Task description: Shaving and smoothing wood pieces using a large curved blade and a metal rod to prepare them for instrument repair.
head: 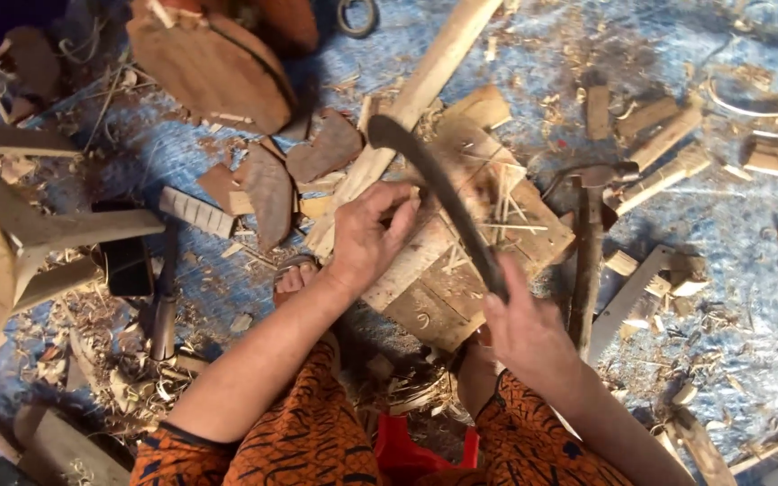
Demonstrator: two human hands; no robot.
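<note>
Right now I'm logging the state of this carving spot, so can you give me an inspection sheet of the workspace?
Surface: blue woven tarp on the ground, strewn with shavings.
Job's things: long pale wooden stick lying across a wooden block; dark curved blade over it.
Clutter: bark pieces, offcuts, a hammer-like tool, a round wooden slab, thin splinters on the block.
Grippers: left hand presses the stick on the block; right hand grips the blade's handle.
Cables: nothing seen.
Surroundings: carved pale wooden pieces at left; orange patterned clothing and a bare foot near the block.
</note>
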